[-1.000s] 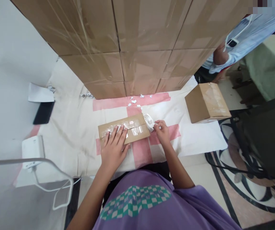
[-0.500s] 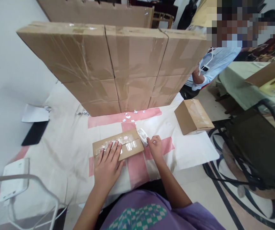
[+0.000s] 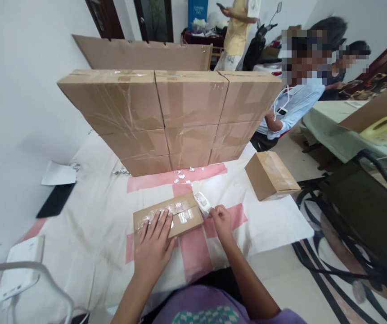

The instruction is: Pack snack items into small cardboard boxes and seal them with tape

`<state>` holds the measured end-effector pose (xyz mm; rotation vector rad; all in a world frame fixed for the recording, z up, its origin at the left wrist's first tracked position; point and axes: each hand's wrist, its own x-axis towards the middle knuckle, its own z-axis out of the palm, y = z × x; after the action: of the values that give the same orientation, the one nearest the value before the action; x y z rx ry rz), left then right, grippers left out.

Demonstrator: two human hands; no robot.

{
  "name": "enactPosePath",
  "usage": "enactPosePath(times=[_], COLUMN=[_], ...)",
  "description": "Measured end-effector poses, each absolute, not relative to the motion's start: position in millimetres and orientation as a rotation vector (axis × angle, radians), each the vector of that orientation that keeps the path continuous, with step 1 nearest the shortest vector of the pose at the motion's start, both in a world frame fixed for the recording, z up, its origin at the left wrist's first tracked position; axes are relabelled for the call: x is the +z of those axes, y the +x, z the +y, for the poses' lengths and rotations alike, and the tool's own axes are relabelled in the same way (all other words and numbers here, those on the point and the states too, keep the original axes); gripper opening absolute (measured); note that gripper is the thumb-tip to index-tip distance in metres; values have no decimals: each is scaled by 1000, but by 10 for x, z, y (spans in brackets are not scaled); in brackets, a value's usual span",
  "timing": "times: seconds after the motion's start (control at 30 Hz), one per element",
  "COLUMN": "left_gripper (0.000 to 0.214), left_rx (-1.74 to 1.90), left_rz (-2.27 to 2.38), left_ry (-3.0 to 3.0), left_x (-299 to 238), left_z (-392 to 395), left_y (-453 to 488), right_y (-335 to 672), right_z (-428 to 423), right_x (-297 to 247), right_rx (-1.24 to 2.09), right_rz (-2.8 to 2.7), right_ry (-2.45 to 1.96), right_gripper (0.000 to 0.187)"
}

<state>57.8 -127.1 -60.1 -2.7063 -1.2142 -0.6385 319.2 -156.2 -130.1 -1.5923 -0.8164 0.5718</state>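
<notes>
1 box (image 3: 188, 221) under L hand (image 3: 153, 249), fingers spread; from here I see R hand (image 3: 222, 221) curled at wht gadget (image 3: 201, 202), grip unclear.

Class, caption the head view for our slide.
Left hand resting on a taped box, right hand beside a white object.

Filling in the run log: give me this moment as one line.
left hand: spread on taped box; right hand: curled at white object; white object: beside taped box; stack: beyond taped box

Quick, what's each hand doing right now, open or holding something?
Left hand: open, laid flat on the box.
Right hand: closed, fingertips at the white item; grip unclear.
</notes>
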Motion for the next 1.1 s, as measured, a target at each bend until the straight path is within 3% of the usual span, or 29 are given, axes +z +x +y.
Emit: enactPosePath(times=[0.6,0.87,0.97,1.1], left_gripper=[73,52,42,48], left_rx=[-651,-1343,-1204,-994], left_rz=[-1263,-798,-986,-1197], left_ry=[-2696,-2992,-3121,-3161], left_x=[-554,-953,-1267,-1528], left_z=[-982,-1507,-1526,-1295], left_y=[439,1054,1567,1956], right_y=[3171,3171,3181,3185], right_z=[-1734,-1741,-1743,-1750], right_x=[-1261,-1267,-1254,-1220], right_rx=[751,822,825,808], right_rz=[-724,-648,-660,-683], right_ry=[-1456,-1474,-1473,-1475], right_gripper=[46,47,45,47])
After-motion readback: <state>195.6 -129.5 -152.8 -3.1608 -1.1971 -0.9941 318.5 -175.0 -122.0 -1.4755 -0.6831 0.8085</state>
